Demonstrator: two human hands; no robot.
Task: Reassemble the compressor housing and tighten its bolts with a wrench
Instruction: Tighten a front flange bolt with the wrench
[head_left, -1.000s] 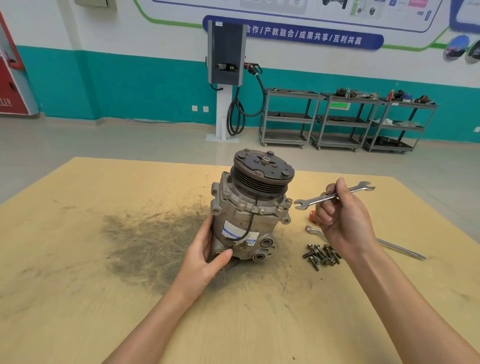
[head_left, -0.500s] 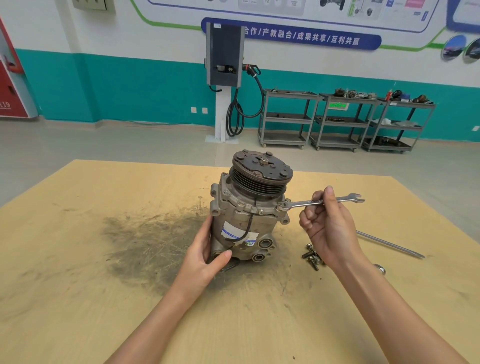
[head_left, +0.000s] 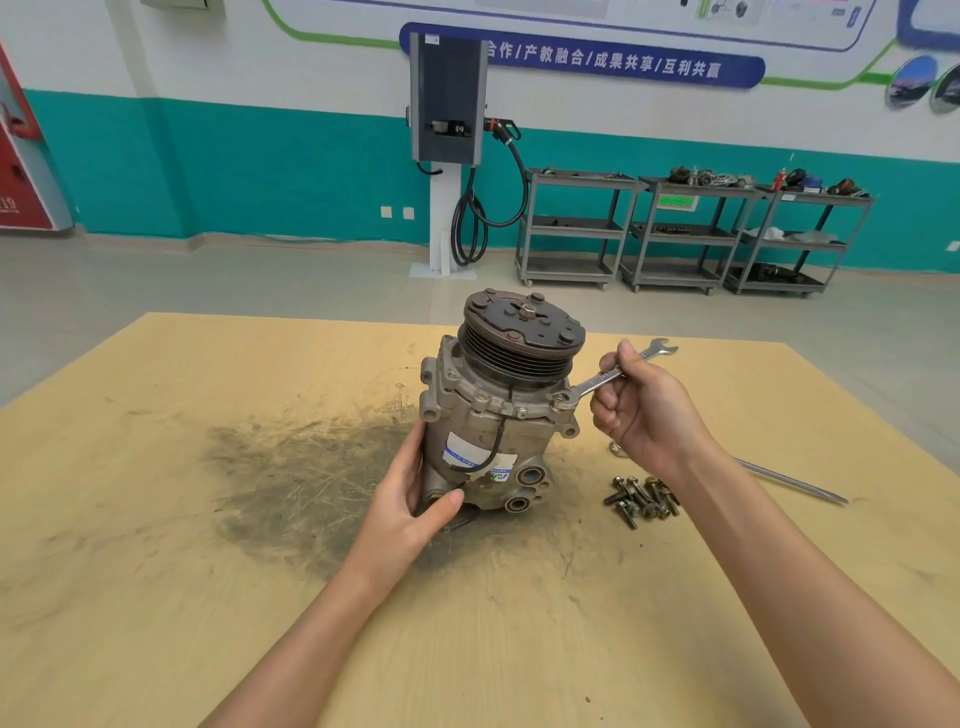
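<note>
A grey metal compressor stands upright on the wooden table, its dark pulley on top. My left hand grips the lower left of the housing, thumb across its front. My right hand holds a double open-end wrench by the middle of the shank. The wrench's near jaw sits on a bolt at the housing's upper right flange. A pile of several loose bolts lies on the table to the right of the compressor.
A long metal rod lies on the table behind my right forearm, and a small metal part shows under my right hand. A dark greasy stain spreads left of the compressor. Tool carts and a charging post stand by the far wall.
My right hand brought the wrench down and left from the air until its jaw reached the bolt on the upper right flange. My left hand kept its hold on the housing.
</note>
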